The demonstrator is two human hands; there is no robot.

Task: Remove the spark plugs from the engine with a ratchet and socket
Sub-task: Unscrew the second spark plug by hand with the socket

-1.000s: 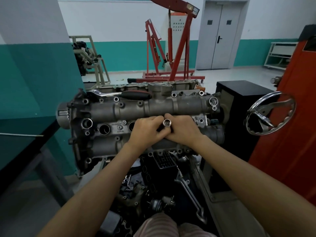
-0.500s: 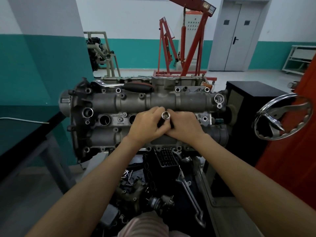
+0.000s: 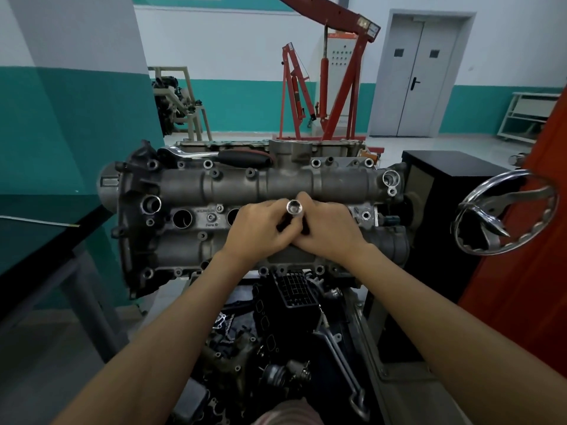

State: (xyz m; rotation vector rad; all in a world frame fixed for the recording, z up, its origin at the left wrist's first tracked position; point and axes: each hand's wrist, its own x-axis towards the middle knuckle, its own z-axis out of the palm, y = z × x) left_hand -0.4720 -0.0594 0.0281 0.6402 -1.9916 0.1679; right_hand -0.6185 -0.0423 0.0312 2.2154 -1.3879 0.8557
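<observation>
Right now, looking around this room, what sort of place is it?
Most likely an automotive workshop or training garage. An engine sits on a stand in front of the person, a red engine hoist stands behind it, and another engine on a frame waits by the far wall.

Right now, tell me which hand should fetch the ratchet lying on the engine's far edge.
Left, probably. The ratchet lies on the far left of the engine, on the left hand's side. The right hand could keep pinching the socket.

Even bright indoor light, soft shadows, wide-angle edge distortion.
</observation>
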